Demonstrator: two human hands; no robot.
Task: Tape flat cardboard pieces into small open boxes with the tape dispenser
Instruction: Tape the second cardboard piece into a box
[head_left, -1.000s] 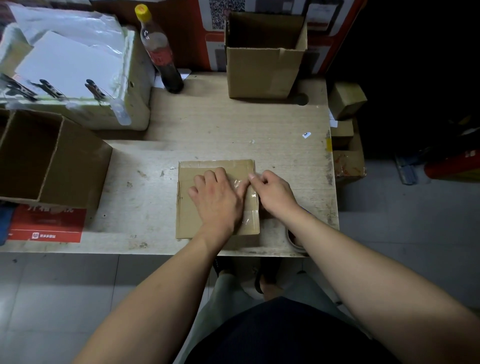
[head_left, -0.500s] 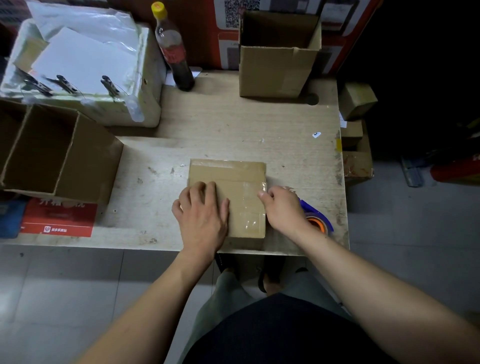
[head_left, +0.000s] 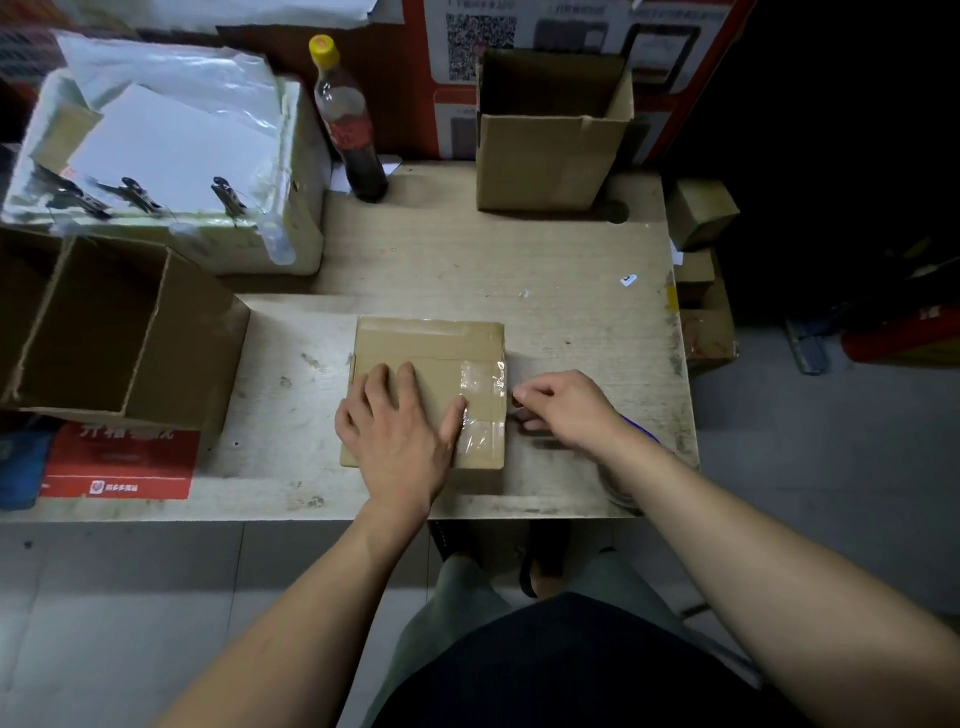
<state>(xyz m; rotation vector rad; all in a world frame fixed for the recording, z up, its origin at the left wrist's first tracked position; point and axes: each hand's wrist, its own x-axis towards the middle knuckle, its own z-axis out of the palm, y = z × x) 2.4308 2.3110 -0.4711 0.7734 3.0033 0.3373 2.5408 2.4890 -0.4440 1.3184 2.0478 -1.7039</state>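
Note:
A small brown cardboard box lies on the wooden table near its front edge, with clear tape across its right part. My left hand rests flat on the box, fingers straight, thumb against the tape. My right hand sits just right of the box with curled fingers, its fingertips at the box's right edge. Whether it pinches tape is unclear. The tape dispenser lies mostly hidden under my right wrist; only a blue sliver and part of the roll show.
An open cardboard box stands at the back right and a larger divided one at the left edge. A dark bottle with a yellow cap stands at the back beside a white foam box holding paper and clips. Small boxes are stacked beyond the right edge.
My left hand slid toward the near left of the box, uncovering the tape. My right hand moved off the box top to its right side.

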